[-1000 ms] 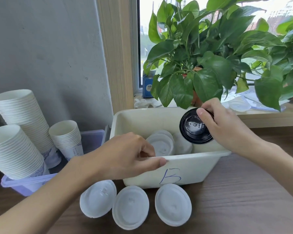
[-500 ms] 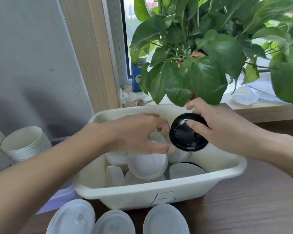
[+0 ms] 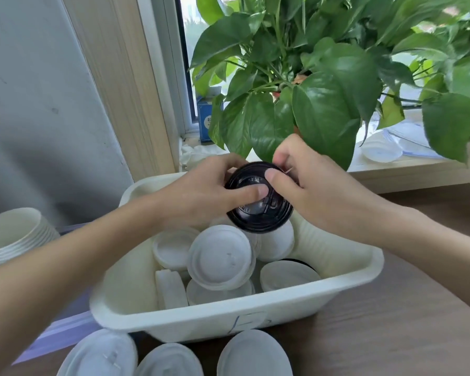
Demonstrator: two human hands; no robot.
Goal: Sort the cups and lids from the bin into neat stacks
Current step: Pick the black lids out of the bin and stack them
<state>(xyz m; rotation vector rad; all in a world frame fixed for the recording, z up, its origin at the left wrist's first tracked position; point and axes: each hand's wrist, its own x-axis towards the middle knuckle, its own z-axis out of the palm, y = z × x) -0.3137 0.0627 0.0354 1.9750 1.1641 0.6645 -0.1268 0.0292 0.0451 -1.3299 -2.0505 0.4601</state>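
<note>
L hand (image 3: pixel 198 196) now up onto black lid (image 3: pixel 258 217) w/ R hand (image 3: pixel 318 191), both clamped on.

You are holding one round black plastic lid (image 3: pixel 255 218); three round white lids (image 3: pixel 171 359) are lying nearest you, one white rectangular bin (image 3: pixel 228 318) behind them, one white paper-cup stack (image 3: pixel 14 234) far left.

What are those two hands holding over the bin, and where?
A black lid: the left hand and the right hand each pinch its rim, thumbs on its top face.
</note>
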